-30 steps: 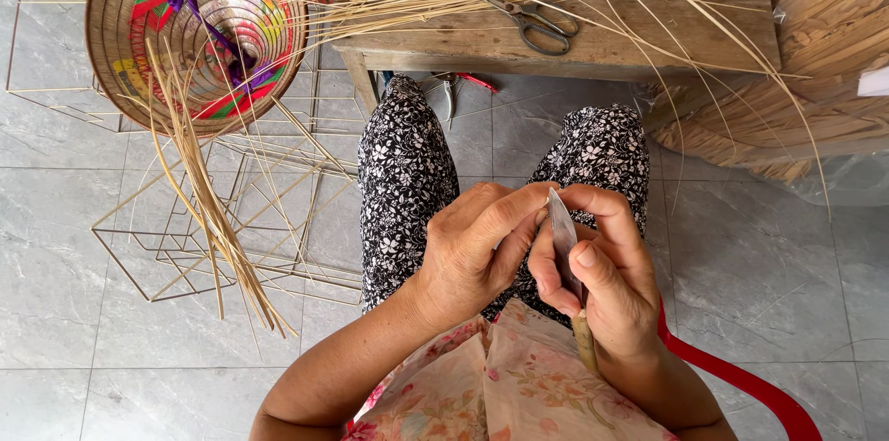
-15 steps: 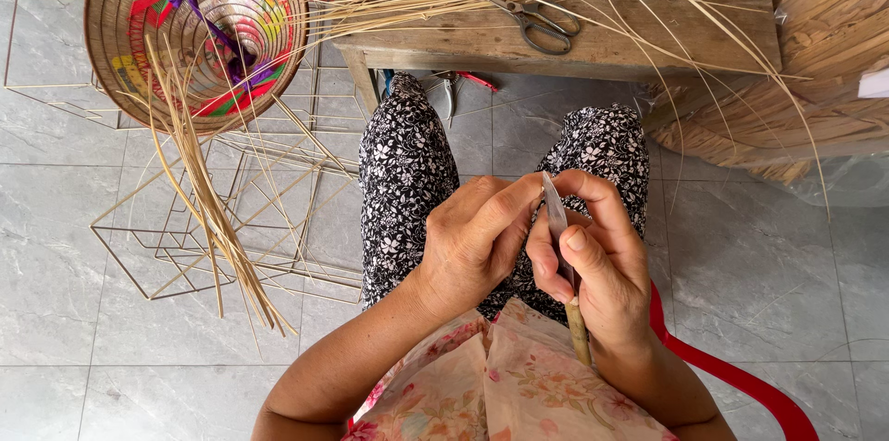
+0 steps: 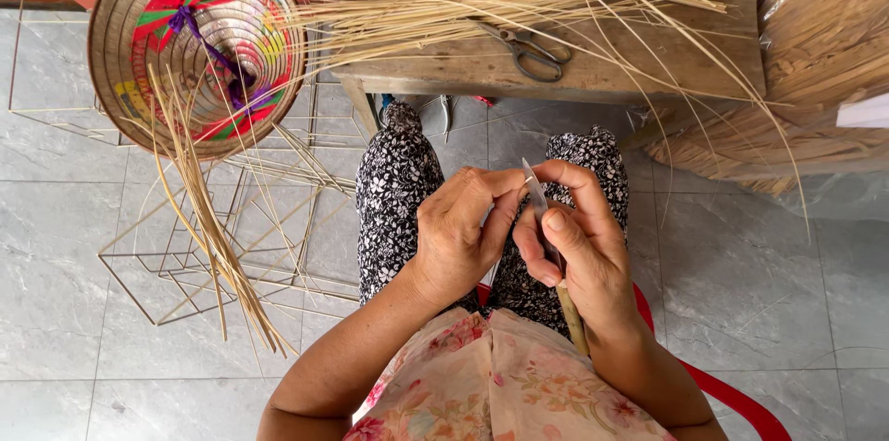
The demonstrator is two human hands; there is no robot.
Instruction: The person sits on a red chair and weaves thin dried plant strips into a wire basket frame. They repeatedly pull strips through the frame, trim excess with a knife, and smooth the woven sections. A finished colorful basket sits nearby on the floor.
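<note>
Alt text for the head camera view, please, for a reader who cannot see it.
Seen from above, a seated person's right hand grips a small knife with a wooden handle while the left hand pinches at its blade over patterned trousers. Ahead, a wooden bench holds thin straw strips and scissors; a colourful conical hat lies on the tiled floor.

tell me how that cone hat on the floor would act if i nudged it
The cone hat is thin woven straw, so it is probably light and slides easily on the smooth tiles. It lies tilted on its rim, so it may rock or roll in a curve.
</note>
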